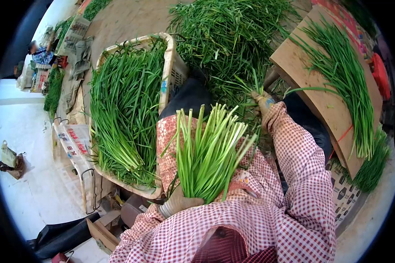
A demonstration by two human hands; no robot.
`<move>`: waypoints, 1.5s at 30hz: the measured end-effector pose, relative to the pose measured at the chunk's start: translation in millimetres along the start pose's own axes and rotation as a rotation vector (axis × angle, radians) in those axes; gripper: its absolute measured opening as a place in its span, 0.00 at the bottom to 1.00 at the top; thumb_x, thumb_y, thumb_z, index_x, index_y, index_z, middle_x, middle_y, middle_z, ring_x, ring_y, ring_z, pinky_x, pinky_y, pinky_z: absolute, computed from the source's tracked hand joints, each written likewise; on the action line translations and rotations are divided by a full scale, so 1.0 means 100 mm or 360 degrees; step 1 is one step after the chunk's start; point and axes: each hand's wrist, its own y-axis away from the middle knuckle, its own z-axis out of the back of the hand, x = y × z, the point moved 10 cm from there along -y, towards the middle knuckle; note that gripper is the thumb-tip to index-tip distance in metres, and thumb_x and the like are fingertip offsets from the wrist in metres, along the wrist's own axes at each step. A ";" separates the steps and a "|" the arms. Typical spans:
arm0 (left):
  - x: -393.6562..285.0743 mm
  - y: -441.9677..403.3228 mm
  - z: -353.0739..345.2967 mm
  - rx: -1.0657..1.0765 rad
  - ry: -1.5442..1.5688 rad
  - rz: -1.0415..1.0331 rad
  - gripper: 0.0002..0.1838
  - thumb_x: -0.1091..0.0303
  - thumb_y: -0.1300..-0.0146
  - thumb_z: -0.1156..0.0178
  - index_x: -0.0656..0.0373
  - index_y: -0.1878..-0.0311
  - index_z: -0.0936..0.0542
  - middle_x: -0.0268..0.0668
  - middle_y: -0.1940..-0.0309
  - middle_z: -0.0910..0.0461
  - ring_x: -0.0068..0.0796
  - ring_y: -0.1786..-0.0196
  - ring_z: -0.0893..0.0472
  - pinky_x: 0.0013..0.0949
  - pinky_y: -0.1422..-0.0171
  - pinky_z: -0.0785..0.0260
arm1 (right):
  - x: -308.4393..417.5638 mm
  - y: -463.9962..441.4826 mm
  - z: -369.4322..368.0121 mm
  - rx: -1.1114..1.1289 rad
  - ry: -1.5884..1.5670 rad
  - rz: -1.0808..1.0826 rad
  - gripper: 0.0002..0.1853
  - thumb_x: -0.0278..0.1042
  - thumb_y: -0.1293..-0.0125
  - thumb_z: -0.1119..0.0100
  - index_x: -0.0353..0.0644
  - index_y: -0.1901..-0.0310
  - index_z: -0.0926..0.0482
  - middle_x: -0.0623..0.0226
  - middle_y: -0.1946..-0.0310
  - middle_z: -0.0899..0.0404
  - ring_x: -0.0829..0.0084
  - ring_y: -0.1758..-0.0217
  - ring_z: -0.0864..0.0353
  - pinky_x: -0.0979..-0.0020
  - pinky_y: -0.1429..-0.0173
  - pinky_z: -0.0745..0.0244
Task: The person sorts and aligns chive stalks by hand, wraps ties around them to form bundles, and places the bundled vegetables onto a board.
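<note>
My left hand (pixel 183 204), in a pale glove, is wrapped round the lower part of a bunch of green stalks (pixel 210 153). The pale cut ends fan upward over my patterned apron (pixel 166 144). Farther out on the right, my right hand (pixel 263 101), also gloved, is closed round a few thin green stalks (pixel 250 85) beside the large heap of loose greens (pixel 228 35). A light plastic crate (pixel 168 57) full of long green leaves (pixel 127 96) stands to the left of my knees.
On the right, a brown board (pixel 303 65) bears a bundle of long greens (pixel 346 87), with more greens (pixel 375 162) below it. A wire-framed basket (pixel 72 149) stands left of the crate. Another person (pixel 41 55) is at the far upper left.
</note>
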 end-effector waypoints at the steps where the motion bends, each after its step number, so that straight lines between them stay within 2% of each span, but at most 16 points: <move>1: 0.00 0.00 0.02 -0.0021 -0.0023 0.0043 0.43 0.70 0.55 0.27 0.64 0.35 0.37 0.40 0.44 0.26 0.31 0.43 0.26 0.35 0.36 0.34 | -0.01 -0.05 0.00 -0.0001 0.0004 -0.0004 0.17 0.45 0.36 0.39 0.43 0.52 0.25 0.67 0.68 0.20 0.75 0.78 0.26 0.68 0.78 0.29; 4: 0.22 -0.06 0.11 -0.0006 -0.0119 0.0229 0.50 0.59 0.61 0.20 0.64 0.35 0.37 0.41 0.44 0.25 0.32 0.42 0.26 0.37 0.40 0.31 | 0.13 0.21 -0.73 0.0998 -0.0106 0.0070 0.26 0.48 0.38 0.37 0.41 0.44 0.29 0.62 0.51 0.21 0.67 0.48 0.23 0.64 0.53 0.20; 8: 0.23 -0.15 0.07 0.0069 -0.0127 0.0125 0.38 0.74 0.53 0.28 0.63 0.37 0.34 0.39 0.46 0.23 0.30 0.45 0.24 0.34 0.39 0.31 | 0.46 0.44 -1.27 0.1631 0.0089 0.0287 0.26 0.51 0.40 0.36 0.41 0.47 0.23 0.60 0.49 0.22 0.66 0.47 0.23 0.68 0.42 0.27; 9: 0.21 -0.17 0.07 0.0089 -0.0185 0.0044 0.38 0.74 0.51 0.28 0.62 0.37 0.35 0.39 0.46 0.23 0.30 0.44 0.24 0.34 0.38 0.31 | 0.53 0.55 -1.35 0.1522 0.0971 0.0239 0.27 0.54 0.41 0.36 0.43 0.47 0.22 0.60 0.49 0.23 0.66 0.48 0.23 0.69 0.39 0.31; 12: 0.22 -0.18 0.08 0.0062 -0.0131 0.0137 0.39 0.73 0.51 0.27 0.62 0.36 0.35 0.39 0.45 0.24 0.29 0.43 0.25 0.35 0.38 0.31 | 0.58 0.52 -1.40 0.1478 0.1541 0.0364 0.27 0.58 0.42 0.38 0.44 0.50 0.19 0.64 0.59 0.18 0.68 0.55 0.21 0.65 0.50 0.28; 19: 0.18 -0.23 0.07 0.0035 0.0054 0.0112 0.39 0.73 0.51 0.26 0.61 0.36 0.35 0.37 0.44 0.24 0.29 0.43 0.25 0.34 0.37 0.32 | 0.33 0.37 -1.50 0.1789 0.1281 0.0434 0.19 0.43 0.43 0.32 0.43 0.52 0.18 0.64 0.62 0.17 0.70 0.58 0.20 0.65 0.53 0.28; 22: 0.32 -0.21 0.10 0.0005 0.0054 0.0266 0.44 0.71 0.54 0.24 0.59 0.33 0.36 0.39 0.39 0.28 0.32 0.37 0.29 0.39 0.33 0.36 | 0.33 0.26 -1.54 0.1617 0.1065 0.0446 0.18 0.42 0.43 0.33 0.43 0.54 0.18 0.64 0.61 0.17 0.68 0.55 0.21 0.63 0.50 0.28; 28: 0.29 -0.18 0.08 -0.0046 0.0178 0.0436 0.43 0.73 0.54 0.25 0.61 0.34 0.35 0.38 0.40 0.27 0.31 0.39 0.27 0.37 0.34 0.34 | 0.18 -1.14 -0.53 0.0067 0.1440 0.0143 0.19 0.24 0.36 0.43 0.40 0.43 0.27 0.57 0.48 0.24 0.66 0.48 0.22 0.71 0.49 0.22; 31: 0.32 -0.20 0.06 -0.0036 0.0178 0.0412 0.42 0.73 0.54 0.25 0.61 0.34 0.35 0.38 0.40 0.26 0.30 0.39 0.27 0.37 0.34 0.34 | 0.75 -0.82 -0.67 0.0004 0.1499 0.0690 0.47 0.58 0.44 0.36 0.42 0.30 0.45 0.51 0.32 0.40 0.53 0.27 0.45 0.57 0.27 0.45; 33: 0.32 -0.22 0.05 -0.0027 0.0149 0.0397 0.42 0.73 0.54 0.25 0.61 0.35 0.35 0.38 0.40 0.26 0.30 0.40 0.26 0.37 0.34 0.34 | 1.27 0.04 -1.39 0.0719 0.1066 0.1090 0.42 0.46 0.47 0.31 0.42 0.33 0.40 0.48 0.33 0.39 0.52 0.29 0.40 0.57 0.27 0.43; 36: 0.24 -0.25 -0.02 -0.0018 0.0108 0.0366 0.42 0.73 0.54 0.25 0.61 0.35 0.34 0.38 0.41 0.26 0.30 0.40 0.26 0.37 0.34 0.33 | 1.46 1.47 -2.26 0.1714 0.1846 0.1742 0.42 0.63 0.47 0.37 0.42 0.37 0.33 0.50 0.39 0.31 0.51 0.29 0.42 0.48 0.26 0.53; 38: -0.02 -0.26 -0.21 -0.0010 0.0337 0.0333 0.40 0.74 0.53 0.26 0.61 0.35 0.34 0.38 0.41 0.25 0.31 0.41 0.25 0.37 0.35 0.32 | 1.05 1.83 -2.34 0.1598 0.2495 0.1879 0.30 0.59 0.39 0.43 0.44 0.43 0.27 0.53 0.48 0.24 0.55 0.41 0.27 0.50 0.30 0.43; 40: 0.09 -0.21 -0.24 -0.0140 0.1050 0.0509 0.40 0.72 0.53 0.26 0.60 0.36 0.34 0.39 0.43 0.24 0.30 0.41 0.25 0.37 0.34 0.33 | 0.64 1.71 -2.42 0.1988 0.2588 0.1331 0.22 0.51 0.35 0.45 0.43 0.48 0.24 0.56 0.57 0.20 0.59 0.50 0.21 0.56 0.38 0.32; 42: 0.09 -0.18 -0.22 0.0022 0.1232 0.0286 0.39 0.73 0.54 0.27 0.61 0.37 0.34 0.39 0.44 0.23 0.29 0.42 0.25 0.36 0.34 0.33 | 0.79 1.56 -2.33 0.1707 0.1888 0.1339 0.15 0.44 0.34 0.46 0.42 0.54 0.22 0.59 0.63 0.19 0.63 0.57 0.19 0.63 0.50 0.25; 44: -0.02 -0.12 -0.11 0.0093 0.0082 0.0099 0.38 0.75 0.54 0.28 0.63 0.38 0.33 0.40 0.46 0.23 0.30 0.43 0.24 0.35 0.36 0.33 | 1.15 1.37 -2.13 0.1340 0.1438 0.1457 0.09 0.33 0.34 0.45 0.41 0.55 0.22 0.62 0.67 0.20 0.66 0.63 0.19 0.68 0.59 0.23; 45: 0.05 -0.10 -0.09 0.0089 0.0154 0.0103 0.37 0.76 0.54 0.29 0.64 0.38 0.33 0.40 0.45 0.23 0.30 0.43 0.24 0.34 0.36 0.33 | 1.16 1.01 -1.88 0.1022 0.1121 0.0952 0.09 0.33 0.34 0.43 0.40 0.54 0.22 0.64 0.67 0.20 0.69 0.64 0.19 0.69 0.61 0.23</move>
